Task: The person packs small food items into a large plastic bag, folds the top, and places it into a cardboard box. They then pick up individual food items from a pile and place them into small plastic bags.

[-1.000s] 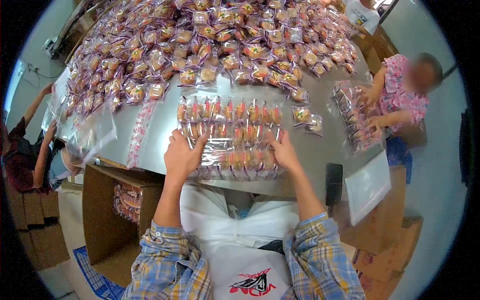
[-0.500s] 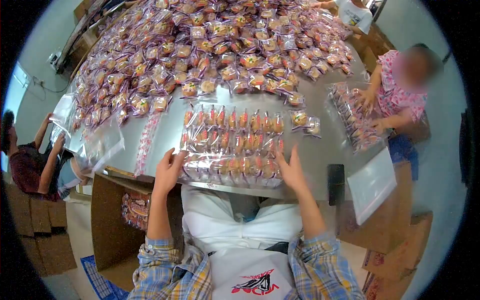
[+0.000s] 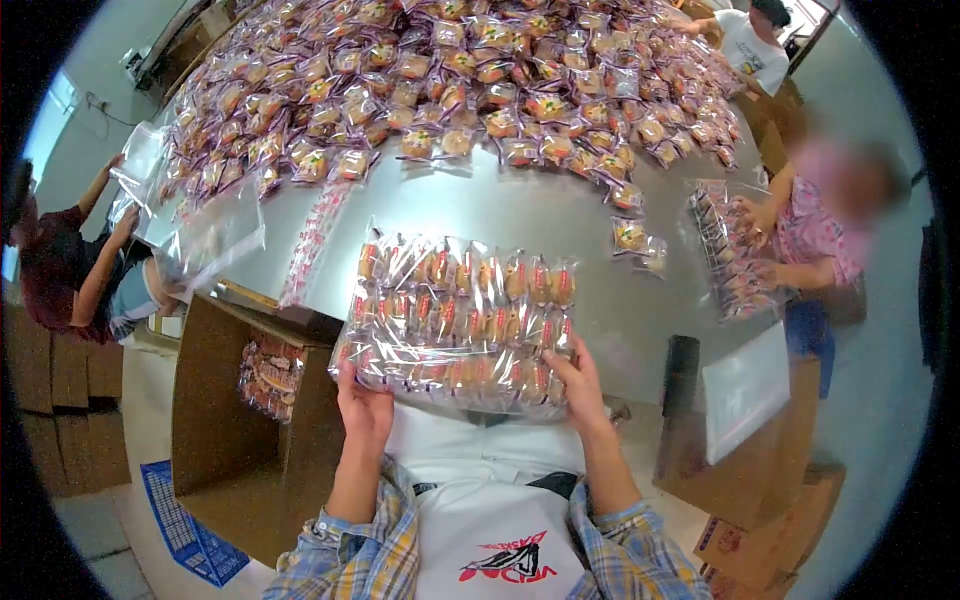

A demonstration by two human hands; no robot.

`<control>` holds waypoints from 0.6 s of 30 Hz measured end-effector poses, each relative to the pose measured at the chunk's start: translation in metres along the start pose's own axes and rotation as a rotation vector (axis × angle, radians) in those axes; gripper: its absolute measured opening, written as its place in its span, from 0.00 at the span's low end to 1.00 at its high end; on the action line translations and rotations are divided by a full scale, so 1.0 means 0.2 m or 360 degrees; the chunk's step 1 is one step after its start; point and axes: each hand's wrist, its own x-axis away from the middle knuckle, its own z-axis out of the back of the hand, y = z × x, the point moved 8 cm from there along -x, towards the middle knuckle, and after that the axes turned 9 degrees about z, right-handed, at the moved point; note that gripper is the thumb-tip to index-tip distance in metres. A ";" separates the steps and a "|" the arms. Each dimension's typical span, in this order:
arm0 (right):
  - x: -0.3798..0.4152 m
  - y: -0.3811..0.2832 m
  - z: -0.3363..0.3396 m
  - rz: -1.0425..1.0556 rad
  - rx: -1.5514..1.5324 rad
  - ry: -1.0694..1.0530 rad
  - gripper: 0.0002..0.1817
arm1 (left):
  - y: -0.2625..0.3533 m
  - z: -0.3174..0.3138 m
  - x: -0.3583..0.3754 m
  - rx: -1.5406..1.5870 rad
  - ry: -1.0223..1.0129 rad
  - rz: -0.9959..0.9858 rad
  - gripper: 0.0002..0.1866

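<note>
A large clear bag (image 3: 455, 325) holds rows of small wrapped cakes and is lifted at the near edge of the metal table (image 3: 400, 205). At its lower left corner, my left hand (image 3: 364, 405) grips the bag, its fingers partly hidden beneath. My right hand (image 3: 580, 385) holds the lower right side, thumb on top. Loose wrapped cakes (image 3: 430, 90) are heaped across the far part of the table. Two single wrapped cakes (image 3: 630, 236) lie to the right of the bag.
An open carton (image 3: 235, 440) with a packed bag (image 3: 270, 378) inside stands at left. Clear bags (image 3: 745, 395) lie over a carton at right. Co-workers stand left, right and far right; one handles another packed bag (image 3: 730, 250). A blue crate (image 3: 190, 525) sits on the floor.
Both hands have closed on the packed bag and brought it off the tabletop, toward my body. The view has shifted slightly.
</note>
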 end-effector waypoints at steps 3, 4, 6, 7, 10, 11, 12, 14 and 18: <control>0.01 -0.11 -0.06 -0.0119 -0.0132 -0.0055 0.32 | -0.02 0.01 -0.02 0.0039 -0.0042 0.0095 0.28; 0.02 -0.12 -0.06 -0.0138 -0.0149 -0.0070 0.33 | -0.02 0.02 -0.01 -0.0006 -0.0054 0.0091 0.28; 0.05 -0.12 -0.08 -0.0203 -0.0182 -0.0118 0.36 | 0.02 0.02 0.00 -0.0093 -0.0048 0.0069 0.29; 0.06 -0.13 -0.10 -0.0191 -0.0182 -0.0129 0.37 | 0.06 -0.05 0.02 -0.0079 -0.0002 0.0070 0.28; 0.10 -0.08 -0.19 -0.0179 -0.0301 -0.0185 0.40 | 0.16 -0.14 0.10 0.0119 0.0125 -0.0083 0.24; 0.11 -0.05 -0.23 -0.0186 -0.0421 -0.0203 0.41 | 0.14 -0.12 0.10 0.0188 0.0017 -0.0128 0.21; 0.13 -0.03 -0.27 -0.0196 -0.0544 -0.0219 0.42 | 0.12 -0.09 0.09 0.0405 0.0026 -0.0108 0.18; 0.18 -0.02 -0.38 -0.0230 -0.0617 -0.0283 0.40 | 0.04 -0.07 0.12 0.0225 0.0101 -0.0120 0.23; 0.21 -0.03 -0.55 -0.0108 -0.0436 -0.0702 0.40 | -0.06 -0.18 0.26 0.0250 0.0007 0.0116 0.26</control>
